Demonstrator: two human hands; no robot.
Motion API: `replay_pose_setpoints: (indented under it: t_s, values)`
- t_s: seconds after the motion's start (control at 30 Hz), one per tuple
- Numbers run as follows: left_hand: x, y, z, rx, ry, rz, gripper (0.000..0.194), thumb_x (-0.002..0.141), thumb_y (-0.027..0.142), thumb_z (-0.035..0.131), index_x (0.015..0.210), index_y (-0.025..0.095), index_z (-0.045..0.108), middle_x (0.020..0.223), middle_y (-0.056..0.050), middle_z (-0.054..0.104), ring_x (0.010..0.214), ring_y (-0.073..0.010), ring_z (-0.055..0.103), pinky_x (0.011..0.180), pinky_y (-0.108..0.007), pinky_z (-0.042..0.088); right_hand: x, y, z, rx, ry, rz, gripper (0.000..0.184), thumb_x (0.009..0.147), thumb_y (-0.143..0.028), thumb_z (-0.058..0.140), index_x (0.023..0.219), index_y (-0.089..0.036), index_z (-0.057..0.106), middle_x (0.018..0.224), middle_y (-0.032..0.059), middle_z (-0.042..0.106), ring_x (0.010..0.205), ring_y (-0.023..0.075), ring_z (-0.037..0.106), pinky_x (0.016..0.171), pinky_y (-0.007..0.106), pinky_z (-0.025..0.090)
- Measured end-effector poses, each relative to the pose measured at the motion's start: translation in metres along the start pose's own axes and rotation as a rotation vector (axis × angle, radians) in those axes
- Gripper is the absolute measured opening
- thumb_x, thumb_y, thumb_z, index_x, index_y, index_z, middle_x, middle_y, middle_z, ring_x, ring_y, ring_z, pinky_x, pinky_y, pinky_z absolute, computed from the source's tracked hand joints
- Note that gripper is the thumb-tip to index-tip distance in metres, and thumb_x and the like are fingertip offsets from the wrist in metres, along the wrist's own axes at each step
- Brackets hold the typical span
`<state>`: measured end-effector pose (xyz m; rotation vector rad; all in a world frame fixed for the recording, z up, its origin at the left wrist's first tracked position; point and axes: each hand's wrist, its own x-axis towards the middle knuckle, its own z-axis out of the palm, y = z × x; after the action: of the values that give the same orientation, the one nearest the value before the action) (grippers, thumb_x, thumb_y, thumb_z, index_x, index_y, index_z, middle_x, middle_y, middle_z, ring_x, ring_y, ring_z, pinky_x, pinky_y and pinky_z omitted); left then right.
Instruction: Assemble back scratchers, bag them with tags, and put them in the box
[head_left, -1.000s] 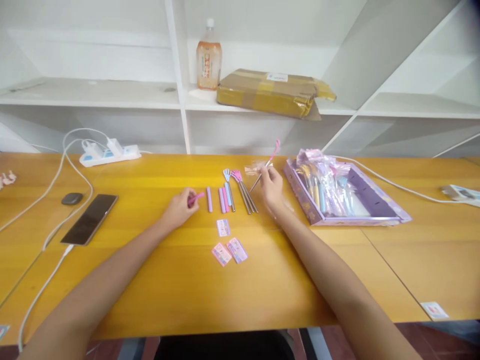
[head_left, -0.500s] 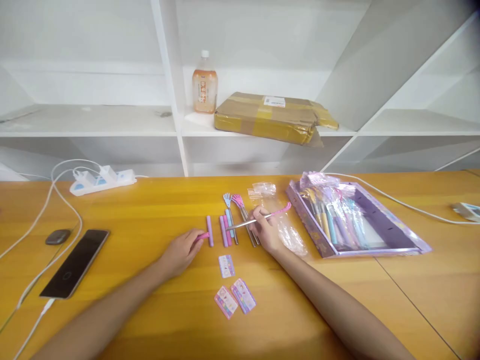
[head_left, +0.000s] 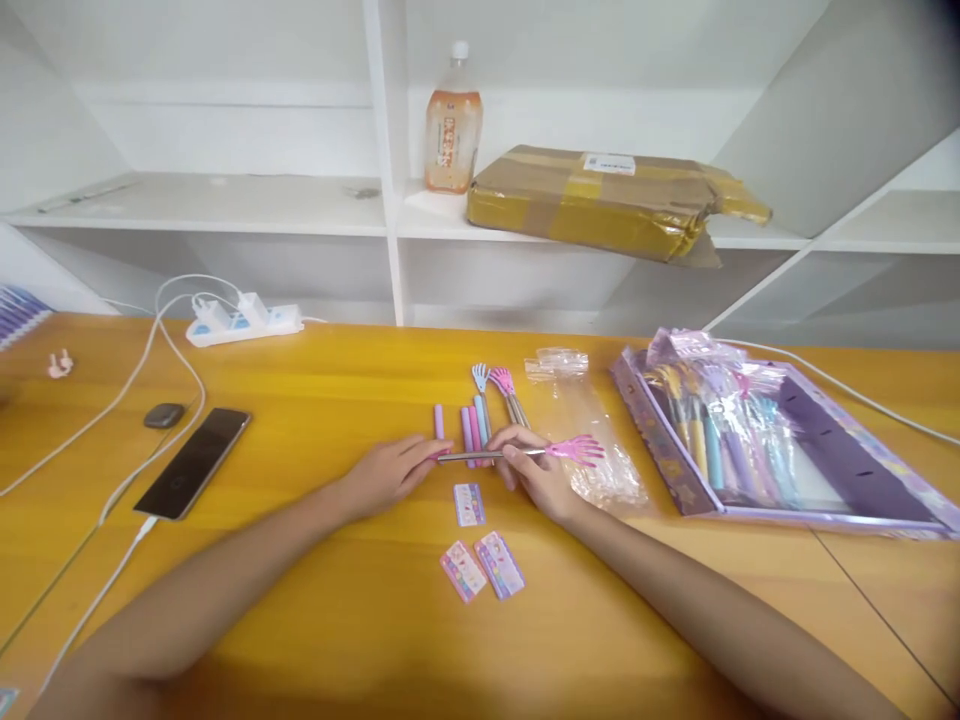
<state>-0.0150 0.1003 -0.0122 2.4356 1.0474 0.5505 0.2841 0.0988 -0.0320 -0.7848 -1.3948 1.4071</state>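
My right hand (head_left: 536, 475) is closed on the metal rod of a back scratcher (head_left: 576, 450), its pink hand-shaped head pointing right. The rod's left end meets the fingers of my left hand (head_left: 386, 470), which pinches a pink handle sleeve (head_left: 436, 455), mostly hidden. Whether rod and sleeve are joined I cannot tell. Just behind lie a lone purple sleeve (head_left: 439, 420) and a row of purple, pink and blue sleeves (head_left: 467, 428). Beside them rest a blue-headed scratcher (head_left: 481, 376) and pink-headed scratchers (head_left: 504, 382). Three small printed cards (head_left: 470, 505) lie in front.
A clear plastic bag (head_left: 592, 430) lies right of my hands. Farther right stands a purple box (head_left: 705, 510) with bagged scratchers. On the left are a phone (head_left: 193, 465), a power strip (head_left: 247, 325) and white cables. A shelf behind holds a bottle (head_left: 454, 140) and a taped carton (head_left: 585, 195).
My hands have come together, bringing the scratcher's rod end to the pink sleeve. The scratcher has turned level, its head now showing flat. The camera view has shifted left and down.
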Motion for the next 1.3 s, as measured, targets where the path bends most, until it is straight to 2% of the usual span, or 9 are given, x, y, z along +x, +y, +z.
replay_pose_setpoints:
  t_s: [0.17,0.27,0.37,0.57,0.8,1.07,1.3]
  values:
    - [0.0,0.003,-0.004,-0.072,0.066,0.032,0.043,0.117,0.039,0.038,0.149,0.027,0.063,0.131,-0.01,0.075,0.117,-0.0239,0.071,0.109,-0.039,0.054,0.005,0.0,0.0,0.052,0.12,-0.068,0.031,0.097,-0.057,0.074,0.093,-0.026,0.071,0.073,-0.0012,0.073,0.046,0.0131,0.047,0.055,0.031,0.044]
    - [0.0,0.003,-0.005,-0.086,0.072,0.022,0.042,0.117,0.04,0.039,0.149,0.026,0.062,0.126,-0.01,0.076,0.112,-0.0235,0.072,0.107,-0.039,0.055,0.004,-0.001,-0.001,0.029,0.134,-0.087,0.031,0.095,-0.057,0.075,0.092,-0.026,0.072,0.07,-0.0016,0.072,0.047,0.0133,0.047,0.055,0.031,0.043]
    - [0.0,0.001,-0.005,-0.063,0.064,0.03,0.043,0.117,0.041,0.038,0.149,0.027,0.062,0.122,-0.009,0.076,0.109,-0.0229,0.072,0.105,-0.037,0.056,0.001,-0.003,-0.002,0.019,0.134,-0.099,0.033,0.093,-0.058,0.076,0.091,-0.025,0.071,0.075,-0.0002,0.074,0.048,0.0135,0.048,0.054,0.03,0.041]
    - [-0.002,0.0,-0.002,-0.017,0.051,0.108,0.042,0.117,0.04,0.038,0.146,0.025,0.064,0.128,-0.011,0.076,0.116,-0.0225,0.072,0.107,-0.037,0.055,-0.003,-0.003,-0.003,0.01,0.098,-0.123,0.032,0.094,-0.057,0.076,0.093,-0.025,0.072,0.072,-0.0012,0.071,0.049,0.0136,0.049,0.054,0.029,0.037]
    - [-0.002,0.002,-0.002,-0.027,0.06,0.085,0.043,0.117,0.04,0.038,0.148,0.025,0.063,0.128,-0.01,0.076,0.116,-0.0227,0.073,0.106,-0.038,0.056,-0.004,0.0,-0.001,0.009,0.064,-0.131,0.029,0.097,-0.055,0.074,0.096,-0.025,0.074,0.076,0.0007,0.076,0.05,0.0145,0.05,0.054,0.03,0.039]
    - [-0.003,0.0,0.002,0.031,0.105,0.167,0.042,0.118,0.038,0.039,0.148,0.024,0.065,0.121,-0.009,0.078,0.103,-0.0204,0.074,0.094,-0.033,0.057,-0.009,-0.004,-0.001,-0.045,0.042,-0.16,0.034,0.1,-0.054,0.071,0.1,-0.022,0.083,0.081,0.0038,0.079,0.05,0.0132,0.053,0.053,0.03,0.041]
    - [-0.003,-0.009,0.005,0.088,0.14,0.266,0.037,0.117,0.031,0.045,0.147,0.025,0.066,0.117,-0.008,0.077,0.097,-0.0175,0.075,0.087,-0.029,0.057,-0.009,-0.009,0.002,-0.065,0.019,-0.201,0.039,0.102,-0.055,0.067,0.099,-0.02,0.085,0.082,0.0047,0.079,0.048,0.0116,0.053,0.051,0.029,0.043]
